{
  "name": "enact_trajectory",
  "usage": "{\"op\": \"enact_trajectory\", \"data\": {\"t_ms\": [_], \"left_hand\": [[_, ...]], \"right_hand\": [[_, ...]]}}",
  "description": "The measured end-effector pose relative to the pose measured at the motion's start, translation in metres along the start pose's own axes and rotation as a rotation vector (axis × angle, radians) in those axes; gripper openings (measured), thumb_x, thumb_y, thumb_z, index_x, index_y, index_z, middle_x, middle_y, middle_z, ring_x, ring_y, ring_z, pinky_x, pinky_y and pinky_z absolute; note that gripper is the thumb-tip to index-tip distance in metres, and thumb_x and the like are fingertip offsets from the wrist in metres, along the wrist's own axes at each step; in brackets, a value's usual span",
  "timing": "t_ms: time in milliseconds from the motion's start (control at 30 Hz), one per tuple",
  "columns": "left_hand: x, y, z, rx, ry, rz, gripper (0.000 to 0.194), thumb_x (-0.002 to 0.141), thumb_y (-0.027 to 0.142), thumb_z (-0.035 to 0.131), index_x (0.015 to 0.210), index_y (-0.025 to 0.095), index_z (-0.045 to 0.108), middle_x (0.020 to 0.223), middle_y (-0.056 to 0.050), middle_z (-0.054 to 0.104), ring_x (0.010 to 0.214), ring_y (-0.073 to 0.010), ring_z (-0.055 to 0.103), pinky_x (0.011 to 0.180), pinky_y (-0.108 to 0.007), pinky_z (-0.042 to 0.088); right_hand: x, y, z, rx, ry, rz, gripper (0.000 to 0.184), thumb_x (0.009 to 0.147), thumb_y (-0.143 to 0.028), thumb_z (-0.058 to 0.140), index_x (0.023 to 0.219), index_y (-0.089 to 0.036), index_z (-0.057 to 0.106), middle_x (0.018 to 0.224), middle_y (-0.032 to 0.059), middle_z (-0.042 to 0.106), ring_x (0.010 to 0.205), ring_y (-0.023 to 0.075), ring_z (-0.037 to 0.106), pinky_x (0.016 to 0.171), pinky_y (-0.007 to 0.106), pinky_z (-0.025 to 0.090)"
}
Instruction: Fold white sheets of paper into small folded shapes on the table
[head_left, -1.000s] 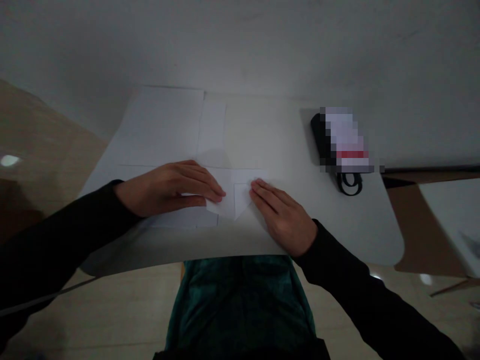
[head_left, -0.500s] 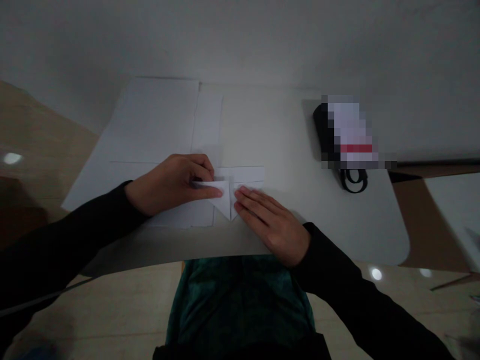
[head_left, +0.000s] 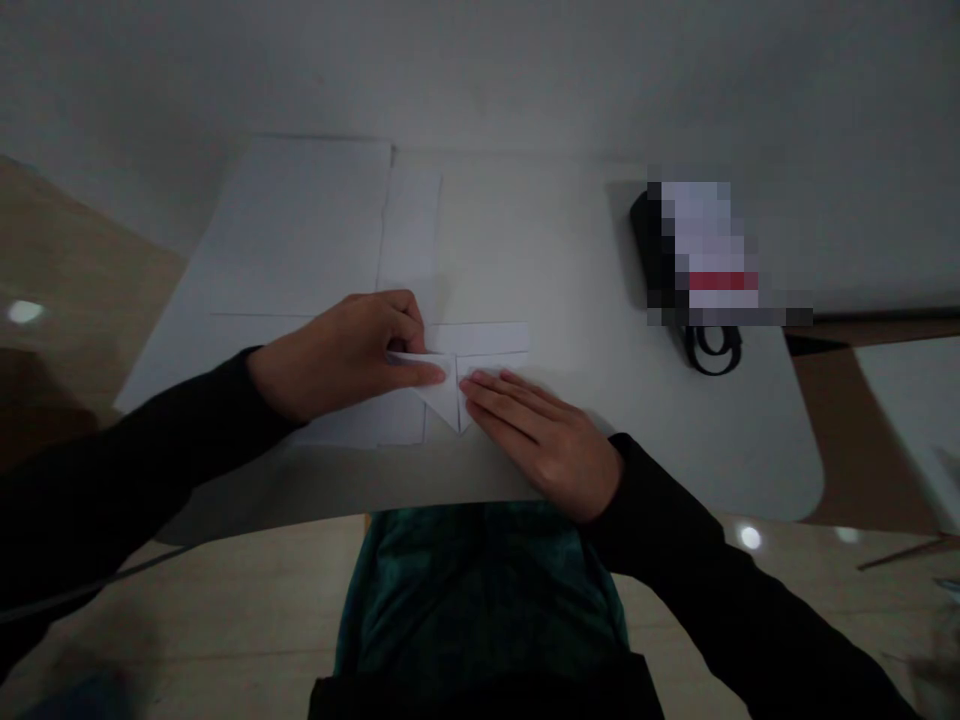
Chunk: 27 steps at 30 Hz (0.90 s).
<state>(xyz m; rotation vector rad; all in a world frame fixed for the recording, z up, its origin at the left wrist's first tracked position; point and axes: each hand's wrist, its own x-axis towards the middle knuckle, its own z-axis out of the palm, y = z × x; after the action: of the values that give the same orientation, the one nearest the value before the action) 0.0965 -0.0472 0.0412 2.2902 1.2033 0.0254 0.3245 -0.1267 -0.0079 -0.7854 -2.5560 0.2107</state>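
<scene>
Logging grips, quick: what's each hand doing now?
Left hand: closed, pinching folded paper.
Right hand: fingers extended, palm down on it, gripping nothing.

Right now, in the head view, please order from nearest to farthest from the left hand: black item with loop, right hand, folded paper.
1. Folded paper: in the fingers of the left hand.
2. Right hand: just to the right, its fingertips on the paper.
3. Black item with loop: farther right, at the table's far side.

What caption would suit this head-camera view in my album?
Left hand pinching, right hand resting on, a folded white paper at a pale table.
</scene>
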Motion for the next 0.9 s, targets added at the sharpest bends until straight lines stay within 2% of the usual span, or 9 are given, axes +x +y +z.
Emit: {"op": "enact_trajectory", "data": {"t_ms": [200, 400, 567, 733, 900], "left_hand": [[0.003, -0.001, 0.004, 0.022, 0.031, -0.003, 0.032, 0.076, 0.045, 0.062, 0.063, 0.015, 0.06, 0.078, -0.004, 0.062, 0.063, -0.0115, 0.051, 0.06, -0.025, 0.038], [0.002, 0.004, 0.01, 0.091, 0.103, -0.054, 0.031, 0.077, 0.043, 0.058, 0.061, 0.017, 0.06, 0.072, -0.003, 0.061, 0.063, -0.0128, 0.055, 0.059, -0.024, 0.037], [0.002, 0.004, 0.013, 0.108, 0.121, -0.054, 0.031, 0.076, 0.044, 0.058, 0.062, 0.017, 0.059, 0.07, -0.002, 0.06, 0.064, -0.0126, 0.055, 0.061, -0.024, 0.037], [0.0, 0.004, 0.017, 0.125, 0.164, -0.06, 0.032, 0.079, 0.044, 0.057, 0.064, 0.016, 0.059, 0.076, -0.003, 0.06, 0.068, -0.0138, 0.055, 0.063, -0.025, 0.037], [-0.006, 0.006, 0.032, 0.176, 0.282, -0.038, 0.032, 0.085, 0.044, 0.052, 0.072, 0.017, 0.059, 0.087, -0.005, 0.06, 0.078, -0.0172, 0.057, 0.07, -0.028, 0.041]], "right_hand": [[0.002, -0.004, 0.003, 0.016, -0.026, 0.063, 0.031, 0.09, -0.005, 0.047, 0.118, -0.008, 0.06, 0.133, 0.0159, 0.056, 0.131, 0.0216, 0.046, 0.11, 0.042, 0.041], [0.0, -0.004, 0.003, -0.005, -0.054, 0.052, 0.033, 0.09, -0.007, 0.048, 0.122, -0.009, 0.057, 0.136, 0.0153, 0.054, 0.133, 0.0214, 0.043, 0.111, 0.041, 0.04], [-0.002, -0.004, 0.002, -0.029, -0.073, 0.068, 0.032, 0.091, -0.008, 0.046, 0.121, -0.009, 0.057, 0.134, 0.0177, 0.054, 0.133, 0.0237, 0.042, 0.107, 0.043, 0.044], [-0.004, -0.003, 0.004, -0.034, -0.049, 0.022, 0.033, 0.09, -0.006, 0.047, 0.122, -0.006, 0.056, 0.131, 0.0203, 0.056, 0.132, 0.0264, 0.043, 0.105, 0.046, 0.045], [-0.005, -0.005, 0.005, -0.041, -0.079, 0.015, 0.043, 0.089, -0.005, 0.049, 0.131, -0.011, 0.051, 0.134, 0.0184, 0.054, 0.133, 0.0267, 0.043, 0.107, 0.048, 0.043]]}}
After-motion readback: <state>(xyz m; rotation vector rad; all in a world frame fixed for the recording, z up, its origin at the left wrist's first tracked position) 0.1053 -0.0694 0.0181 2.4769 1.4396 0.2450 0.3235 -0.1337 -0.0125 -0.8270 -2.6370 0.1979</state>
